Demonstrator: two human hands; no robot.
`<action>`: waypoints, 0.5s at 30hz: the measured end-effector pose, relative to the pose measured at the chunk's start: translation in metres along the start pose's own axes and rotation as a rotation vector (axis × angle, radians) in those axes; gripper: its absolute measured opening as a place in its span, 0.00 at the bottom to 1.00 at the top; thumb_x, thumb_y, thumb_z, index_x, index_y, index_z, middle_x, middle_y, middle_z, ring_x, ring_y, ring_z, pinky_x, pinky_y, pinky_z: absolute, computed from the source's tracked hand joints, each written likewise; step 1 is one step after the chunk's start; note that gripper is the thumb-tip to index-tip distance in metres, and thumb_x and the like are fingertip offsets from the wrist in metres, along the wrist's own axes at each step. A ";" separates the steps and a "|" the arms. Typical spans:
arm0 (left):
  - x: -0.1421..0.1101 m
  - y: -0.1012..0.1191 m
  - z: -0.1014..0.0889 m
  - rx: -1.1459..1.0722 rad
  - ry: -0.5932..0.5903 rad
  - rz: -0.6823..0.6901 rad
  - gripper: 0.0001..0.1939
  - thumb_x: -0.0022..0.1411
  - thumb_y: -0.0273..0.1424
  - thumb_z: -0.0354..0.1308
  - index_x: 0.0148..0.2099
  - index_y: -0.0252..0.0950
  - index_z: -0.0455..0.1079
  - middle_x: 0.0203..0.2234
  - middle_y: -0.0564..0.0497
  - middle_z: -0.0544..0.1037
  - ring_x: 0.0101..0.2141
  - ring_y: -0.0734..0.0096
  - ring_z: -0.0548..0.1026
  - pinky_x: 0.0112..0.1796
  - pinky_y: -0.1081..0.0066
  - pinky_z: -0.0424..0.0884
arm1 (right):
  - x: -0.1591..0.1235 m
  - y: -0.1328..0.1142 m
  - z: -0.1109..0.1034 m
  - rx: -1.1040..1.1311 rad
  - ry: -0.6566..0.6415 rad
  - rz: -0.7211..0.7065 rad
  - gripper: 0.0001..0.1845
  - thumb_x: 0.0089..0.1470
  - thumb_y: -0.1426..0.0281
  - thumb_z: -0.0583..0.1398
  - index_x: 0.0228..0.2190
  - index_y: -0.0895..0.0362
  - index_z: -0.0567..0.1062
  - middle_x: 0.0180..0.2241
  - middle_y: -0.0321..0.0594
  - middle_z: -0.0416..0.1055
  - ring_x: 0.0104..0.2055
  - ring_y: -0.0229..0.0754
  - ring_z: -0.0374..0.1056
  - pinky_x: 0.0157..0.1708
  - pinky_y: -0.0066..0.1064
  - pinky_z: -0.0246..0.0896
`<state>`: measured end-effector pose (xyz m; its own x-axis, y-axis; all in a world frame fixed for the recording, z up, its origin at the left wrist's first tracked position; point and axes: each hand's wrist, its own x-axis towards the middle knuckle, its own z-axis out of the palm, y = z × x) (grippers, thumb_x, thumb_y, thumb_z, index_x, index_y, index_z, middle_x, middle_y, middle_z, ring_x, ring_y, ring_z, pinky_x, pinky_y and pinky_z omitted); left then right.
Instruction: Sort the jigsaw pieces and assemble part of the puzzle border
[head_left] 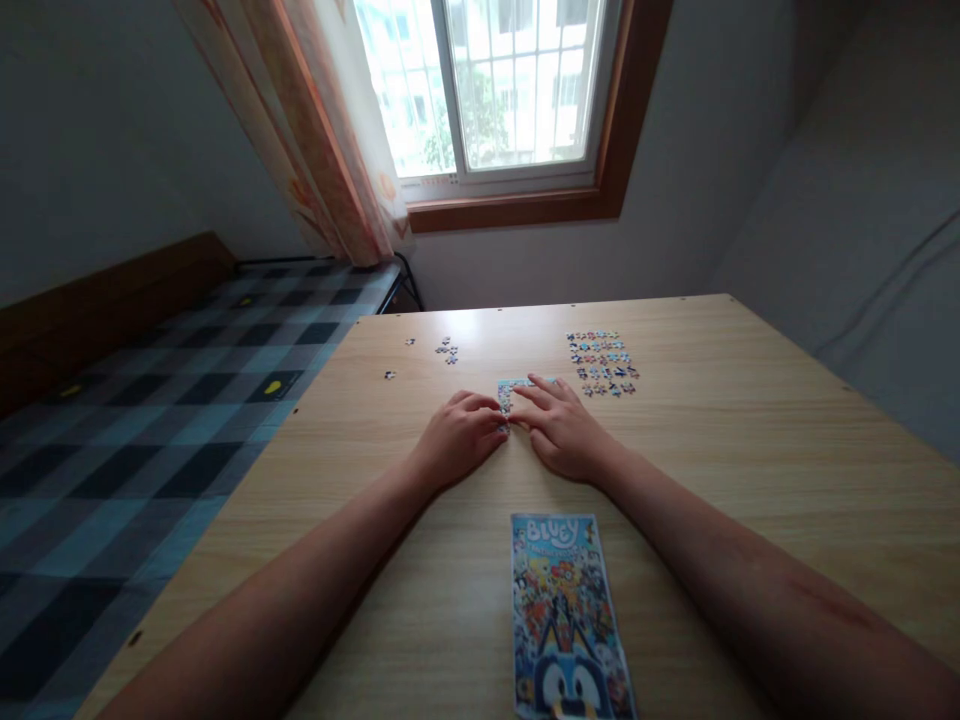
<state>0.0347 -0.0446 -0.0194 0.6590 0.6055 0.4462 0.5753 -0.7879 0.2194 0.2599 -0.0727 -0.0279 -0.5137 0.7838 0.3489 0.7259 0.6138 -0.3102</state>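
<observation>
A partly joined jigsaw puzzle (pixel 504 393) lies mid-table, its top and left edges showing between my hands. My left hand (pixel 463 436) rests at its lower left corner, fingers drawn together and thumb pinching at a puzzle piece (pixel 504 428) there. Over the puzzle's right side lies my right hand (pixel 561 424), fingers spread, the index fingertip touching close to that same corner. My right palm and fingers hide part of the puzzle. Nearer to me, between my forearms, a picture sheet (pixel 568 615) printed "BLUEY" lies flat.
Loose puzzle pieces stand in rows (pixel 602 360) at the right back. More loose pieces (pixel 448 350) are scattered at the left back of the wooden table (pixel 720 420). A bed with a checked cover (pixel 187 400) adjoins the left side; a window (pixel 517 90) is ahead.
</observation>
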 end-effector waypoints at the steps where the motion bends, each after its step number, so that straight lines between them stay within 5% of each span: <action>1: 0.000 0.000 -0.001 -0.005 0.001 0.000 0.07 0.63 0.33 0.62 0.43 0.41 0.78 0.43 0.50 0.80 0.44 0.63 0.74 0.49 0.59 0.72 | 0.000 0.000 0.000 0.001 -0.003 0.000 0.21 0.57 0.76 0.55 0.49 0.50 0.77 0.64 0.42 0.60 0.69 0.55 0.45 0.64 0.62 0.40; 10: 0.000 0.007 -0.003 0.005 -0.012 -0.026 0.07 0.65 0.36 0.61 0.41 0.42 0.79 0.41 0.54 0.83 0.40 0.64 0.76 0.45 0.62 0.74 | 0.000 -0.002 0.000 0.013 0.008 0.005 0.22 0.55 0.77 0.55 0.48 0.49 0.77 0.63 0.42 0.61 0.69 0.55 0.46 0.64 0.62 0.40; 15: -0.002 0.008 -0.005 -0.012 0.035 -0.074 0.06 0.63 0.35 0.62 0.40 0.40 0.78 0.40 0.52 0.82 0.40 0.64 0.76 0.45 0.62 0.73 | -0.002 0.001 -0.001 0.032 0.192 0.006 0.24 0.55 0.78 0.53 0.50 0.51 0.76 0.65 0.42 0.58 0.69 0.53 0.46 0.65 0.62 0.40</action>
<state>0.0348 -0.0526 -0.0142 0.5971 0.6581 0.4587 0.6159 -0.7424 0.2635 0.2619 -0.0732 -0.0284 -0.4103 0.7573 0.5080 0.7124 0.6140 -0.3399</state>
